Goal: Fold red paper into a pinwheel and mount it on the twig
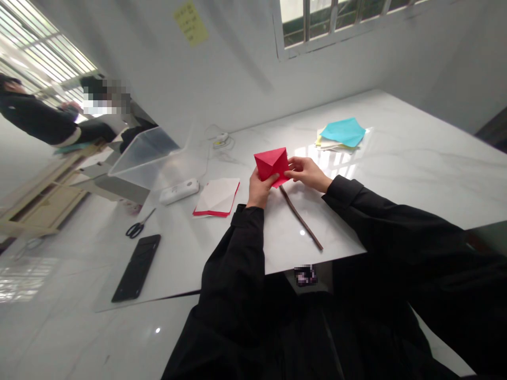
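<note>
A folded piece of red paper (272,162) with creased, pointed corners is held up above the table. My left hand (261,189) grips its lower left part, the thumb lying across the front. At its right edge, my right hand (307,173) pinches the paper between thumb and fingers. Below the paper, a thin brown stick (303,220) lies slanting on the table towards the front edge; its upper end is hidden behind the paper and my left hand. To the left of my hands rests a stack of white and red paper sheets (217,196).
A blue paper sheet (344,132) tops a pile at the back right. On the left are a white power strip (179,191), scissors (137,228), a black phone-like slab (137,268) and a clear plastic bin (144,158). Two people sit beyond the bin.
</note>
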Demonstrator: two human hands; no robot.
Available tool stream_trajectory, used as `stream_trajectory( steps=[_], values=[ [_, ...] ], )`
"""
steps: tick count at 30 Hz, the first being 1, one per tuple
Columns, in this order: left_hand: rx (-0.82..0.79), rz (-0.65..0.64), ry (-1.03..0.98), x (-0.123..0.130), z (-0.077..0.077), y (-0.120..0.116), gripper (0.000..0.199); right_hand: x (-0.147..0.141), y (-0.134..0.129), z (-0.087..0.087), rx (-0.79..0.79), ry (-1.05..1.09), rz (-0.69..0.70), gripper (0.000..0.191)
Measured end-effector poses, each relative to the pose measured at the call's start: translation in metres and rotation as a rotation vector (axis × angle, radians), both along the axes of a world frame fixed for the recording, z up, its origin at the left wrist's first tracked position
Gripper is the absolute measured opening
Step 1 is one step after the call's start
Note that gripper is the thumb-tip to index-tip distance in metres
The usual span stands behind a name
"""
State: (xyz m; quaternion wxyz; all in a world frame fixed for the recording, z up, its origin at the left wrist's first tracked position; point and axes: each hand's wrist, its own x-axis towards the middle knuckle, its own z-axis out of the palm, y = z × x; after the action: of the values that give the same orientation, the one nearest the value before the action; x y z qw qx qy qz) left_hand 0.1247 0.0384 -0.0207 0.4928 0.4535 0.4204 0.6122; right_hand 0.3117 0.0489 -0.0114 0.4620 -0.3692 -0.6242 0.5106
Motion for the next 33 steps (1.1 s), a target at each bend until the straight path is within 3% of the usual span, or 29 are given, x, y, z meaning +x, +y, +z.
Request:
stream_trajectory(
  steps=[4,10,14,17,21,23,33],
  values=[
    [-0.013,0.012,0.017,-0.002,-0.003,0.002,0.06,0.003,0.003,-0.001,0.025,-0.043,-0.049,0.034],
    [-0.001,0.036,0.025,-0.005,-0.005,0.005,0.049,0.0,-0.003,-0.004,0.198,-0.277,-0.139,0.079],
    [-0.034,0.004,-0.008,-0.003,-0.005,0.004,0.05,-0.002,-0.008,-0.001,0.226,-0.301,-0.21,0.083],
    [-0.077,-0.042,-0.032,-0.002,-0.003,0.002,0.054,-0.001,-0.008,0.002,0.238,-0.282,-0.279,0.075],
    [-0.124,-0.032,-0.041,-0.004,-0.003,0.002,0.05,-0.002,-0.007,0.006,0.271,-0.307,-0.306,0.031],
    [-0.127,-0.029,-0.063,-0.004,-0.002,0.003,0.048,-0.003,-0.007,0.007,0.283,-0.323,-0.305,0.02],
    [-0.067,-0.05,-0.166,-0.003,0.007,-0.004,0.056,-0.005,-0.009,0.002,0.221,-0.373,-0.191,0.022]
  ],
)
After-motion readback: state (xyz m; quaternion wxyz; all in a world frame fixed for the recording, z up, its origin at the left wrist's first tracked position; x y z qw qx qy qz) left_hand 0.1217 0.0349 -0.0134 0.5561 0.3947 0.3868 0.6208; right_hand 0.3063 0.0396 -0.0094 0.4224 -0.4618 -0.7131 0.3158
